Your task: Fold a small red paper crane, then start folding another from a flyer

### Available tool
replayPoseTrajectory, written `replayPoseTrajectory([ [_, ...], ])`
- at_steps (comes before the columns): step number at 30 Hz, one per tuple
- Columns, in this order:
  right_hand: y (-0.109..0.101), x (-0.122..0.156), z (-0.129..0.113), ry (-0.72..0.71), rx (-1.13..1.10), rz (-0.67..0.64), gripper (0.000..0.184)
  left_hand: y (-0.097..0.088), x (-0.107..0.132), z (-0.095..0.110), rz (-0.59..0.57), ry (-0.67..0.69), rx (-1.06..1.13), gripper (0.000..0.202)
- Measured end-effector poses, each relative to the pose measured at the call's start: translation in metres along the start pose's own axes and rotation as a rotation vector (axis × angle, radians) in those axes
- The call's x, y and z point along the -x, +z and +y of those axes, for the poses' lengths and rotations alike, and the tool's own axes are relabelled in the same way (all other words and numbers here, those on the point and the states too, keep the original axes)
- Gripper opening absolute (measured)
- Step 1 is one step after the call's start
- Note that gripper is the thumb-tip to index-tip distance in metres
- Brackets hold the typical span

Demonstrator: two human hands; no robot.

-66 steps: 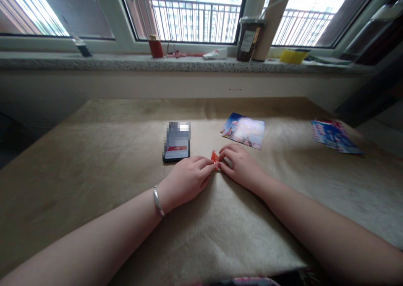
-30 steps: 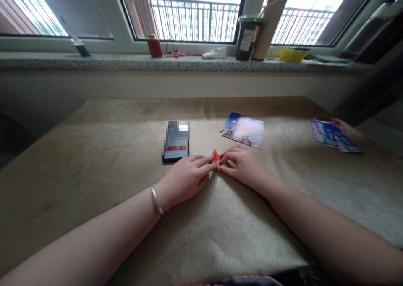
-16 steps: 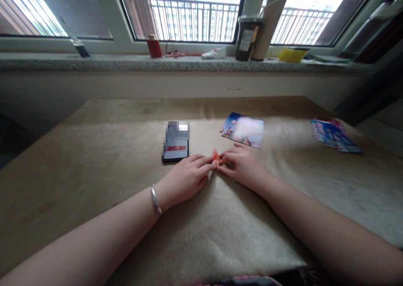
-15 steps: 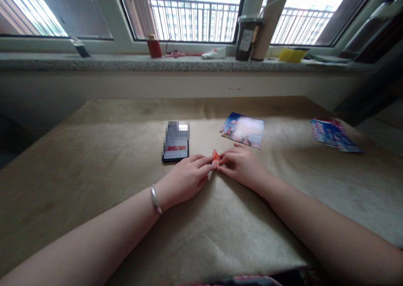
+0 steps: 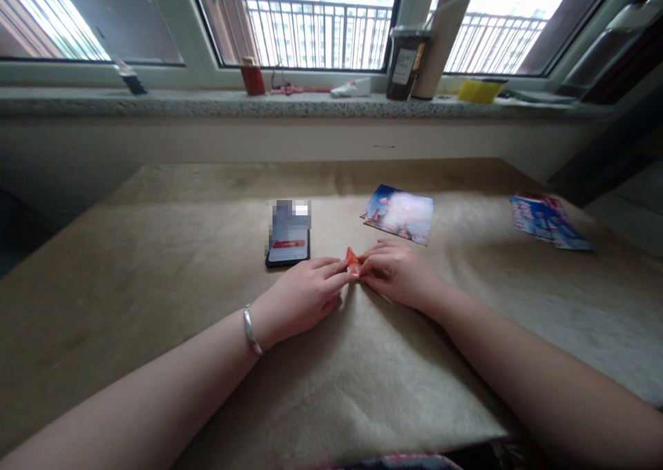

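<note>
Between my fingertips, on the brown-covered table, is a small folded piece of orange patterned paper (image 5: 353,263) with a pointed top. My left hand (image 5: 309,289), with a silver bangle at its wrist, presses its fingers on the paper's left side. From the right, my right hand (image 5: 398,270) pinches the paper's other edge between thumb and fingers. Parts of the paper are hidden under the fingertips. Just beyond my left hand lies a phone (image 5: 288,250) with a lit, partly blurred screen. Past my right hand are blue and pink printed sheets (image 5: 400,213).
More blue printed packets or sheets (image 5: 550,223) lie at the table's right. Along the granite windowsill (image 5: 311,108) stand a red container (image 5: 253,78), a white tube (image 5: 351,88), a dark lidded jar (image 5: 407,63), a cardboard tube (image 5: 440,38) and a yellow object (image 5: 479,90).
Both hands keep hold of the orange paper. My fingers have shifted slightly, and the paper sits turned a little differently. The whole view has moved marginally.
</note>
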State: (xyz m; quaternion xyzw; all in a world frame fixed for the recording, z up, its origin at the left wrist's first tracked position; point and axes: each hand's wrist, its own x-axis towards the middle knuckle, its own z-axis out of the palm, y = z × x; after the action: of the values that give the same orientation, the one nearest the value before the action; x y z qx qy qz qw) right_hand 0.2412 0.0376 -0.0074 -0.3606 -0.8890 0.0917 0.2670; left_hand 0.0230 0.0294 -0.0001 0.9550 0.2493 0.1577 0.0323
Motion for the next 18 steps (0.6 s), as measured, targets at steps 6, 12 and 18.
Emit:
replayPoseTrajectory([
  [6, -0.001, 0.0, -0.003, -0.021, 0.085, -0.05, 0.01, 0.002, 0.001, 0.0, -0.013, -0.028, 0.003, 0.039],
  [12, -0.005, 0.001, -0.009, 0.06, 0.137, -0.101, 0.012, 0.004, 0.001, 0.003, -0.02, -0.1, 0.024, 0.036],
  [18, -0.017, 0.0, -0.004, 0.026, 0.168, -0.218, 0.015, 0.002, 0.001, 0.004, -0.035, -0.103, 0.013, 0.038],
])
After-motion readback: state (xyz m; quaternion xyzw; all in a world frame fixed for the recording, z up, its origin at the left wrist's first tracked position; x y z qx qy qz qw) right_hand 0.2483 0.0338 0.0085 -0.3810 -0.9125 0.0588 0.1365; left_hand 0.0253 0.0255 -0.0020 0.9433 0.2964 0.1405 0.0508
